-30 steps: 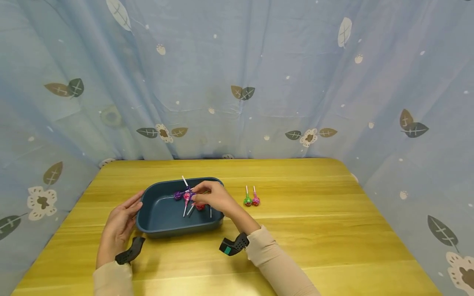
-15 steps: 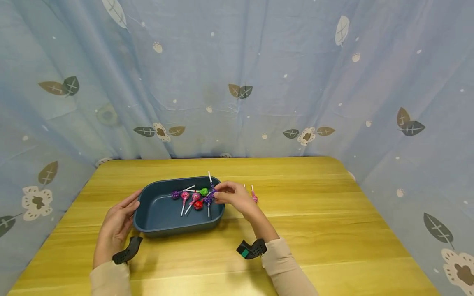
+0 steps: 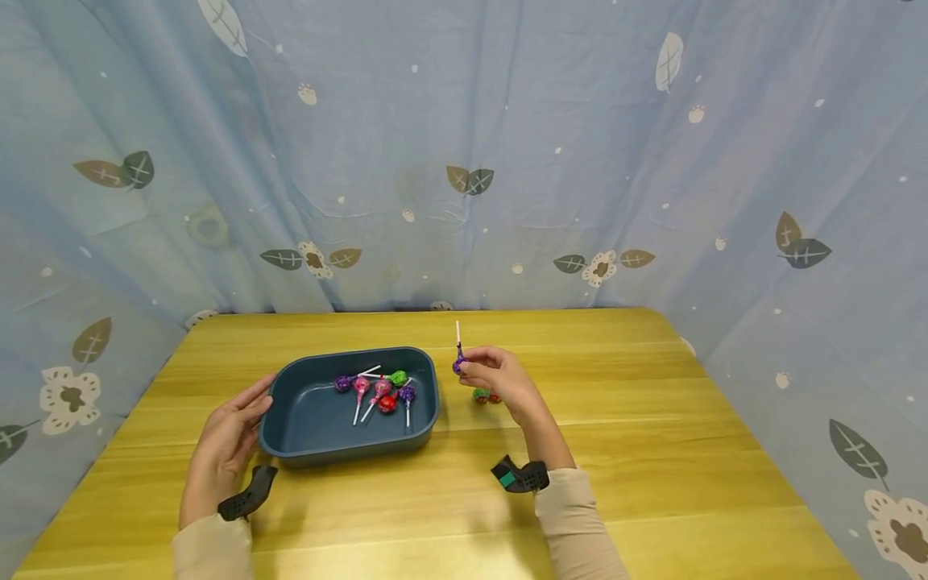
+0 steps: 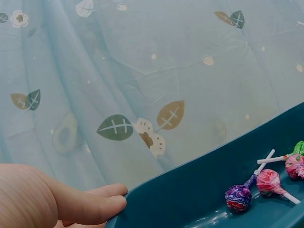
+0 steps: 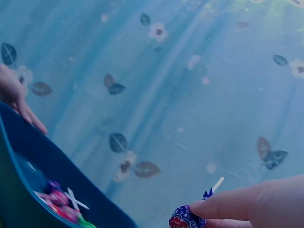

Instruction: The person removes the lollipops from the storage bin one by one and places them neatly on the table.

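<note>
My right hand [image 3: 500, 377] pinches a purple-wrapped lollipop [image 3: 460, 362] by its candy end, white stick pointing up, to the right of the blue bin [image 3: 341, 447]. In the right wrist view the lollipop [image 5: 183, 217] shows a red label between thumb and finger. My left hand [image 3: 225, 439] rests against the bin's left end, fingers fairly straight, fingertips at the rim in the left wrist view. Inside the bin lie several lollipops: purple ones [image 3: 343, 383], pink ones [image 3: 361, 385], a green one [image 3: 398, 377] and a red one [image 3: 387, 403].
Just below my right hand, a green lollipop [image 3: 481, 395] and a reddish one lie on the wooden table [image 3: 623, 451], their sticks hidden by the hand. A blue patterned curtain [image 3: 406, 145] hangs behind the table and along both sides.
My right hand has lifted the purple lollipop out of the bin and carried it right, over the two lollipops on the table. The left hand stays at the bin's left end.
</note>
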Tool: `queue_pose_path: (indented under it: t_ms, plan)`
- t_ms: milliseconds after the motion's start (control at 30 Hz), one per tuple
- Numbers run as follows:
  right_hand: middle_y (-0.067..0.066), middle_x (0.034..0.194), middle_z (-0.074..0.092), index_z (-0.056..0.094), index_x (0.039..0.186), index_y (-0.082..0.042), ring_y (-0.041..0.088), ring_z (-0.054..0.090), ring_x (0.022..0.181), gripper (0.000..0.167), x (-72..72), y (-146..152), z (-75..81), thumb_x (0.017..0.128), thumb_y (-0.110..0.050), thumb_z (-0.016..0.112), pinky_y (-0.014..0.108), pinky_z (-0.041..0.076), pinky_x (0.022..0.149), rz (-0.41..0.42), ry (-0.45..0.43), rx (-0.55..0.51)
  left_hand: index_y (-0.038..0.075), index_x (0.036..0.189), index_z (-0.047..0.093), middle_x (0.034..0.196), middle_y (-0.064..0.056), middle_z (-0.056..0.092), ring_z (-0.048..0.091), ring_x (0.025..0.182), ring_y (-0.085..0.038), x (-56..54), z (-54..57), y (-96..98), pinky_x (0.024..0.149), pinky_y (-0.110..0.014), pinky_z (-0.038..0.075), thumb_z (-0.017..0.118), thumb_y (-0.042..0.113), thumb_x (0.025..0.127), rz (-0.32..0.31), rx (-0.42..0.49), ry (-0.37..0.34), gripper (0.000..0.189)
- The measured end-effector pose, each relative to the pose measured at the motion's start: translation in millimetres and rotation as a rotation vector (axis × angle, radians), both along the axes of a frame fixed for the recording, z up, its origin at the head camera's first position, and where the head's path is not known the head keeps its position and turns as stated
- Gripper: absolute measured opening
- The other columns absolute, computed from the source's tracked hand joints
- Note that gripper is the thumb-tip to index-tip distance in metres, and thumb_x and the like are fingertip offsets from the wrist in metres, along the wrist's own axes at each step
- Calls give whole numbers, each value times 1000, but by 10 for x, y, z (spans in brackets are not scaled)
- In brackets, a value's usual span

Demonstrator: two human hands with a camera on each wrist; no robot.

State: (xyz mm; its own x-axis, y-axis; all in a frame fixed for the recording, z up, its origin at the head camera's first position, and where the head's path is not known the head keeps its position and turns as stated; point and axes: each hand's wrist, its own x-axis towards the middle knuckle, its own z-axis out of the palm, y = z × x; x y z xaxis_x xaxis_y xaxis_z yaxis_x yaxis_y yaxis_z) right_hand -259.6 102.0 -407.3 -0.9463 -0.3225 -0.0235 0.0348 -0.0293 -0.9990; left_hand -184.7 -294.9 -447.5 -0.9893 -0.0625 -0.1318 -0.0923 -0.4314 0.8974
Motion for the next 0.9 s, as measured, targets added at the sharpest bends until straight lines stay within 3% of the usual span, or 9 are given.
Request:
queue_pose_path:
  t_ms: [300, 567, 900]
  plan:
    - [22, 110, 61, 57, 120, 9, 39, 62, 104, 29, -99, 322, -18, 95, -5, 62, 50, 45, 96, -136, -24, 26, 27, 113, 74, 105, 10, 70, 68, 87, -6, 7, -25, 8, 68, -19, 54, 56, 3, 98, -5, 1, 31, 33]
    - [24, 108, 63, 60, 115, 11, 39, 65, 98, 26, -139, 466, -100, 95, -4, 62, 46, 51, 90, -222, -38, 181, 29, 113, 74, 104, 11, 70, 68, 88, -6, 5, 10, -5, 70, -19, 54, 59, 7, 97, 2, 2, -22, 31]
    - [22, 101, 66, 63, 110, 10, 36, 65, 91, 21, -163, 553, -195, 94, -3, 62, 45, 53, 85, -254, -70, 296, 28, 115, 73, 105, 14, 69, 67, 88, -4, -1, -4, 6, 70, -18, 54, 58, 6, 97, 10, -23, 7, 32]
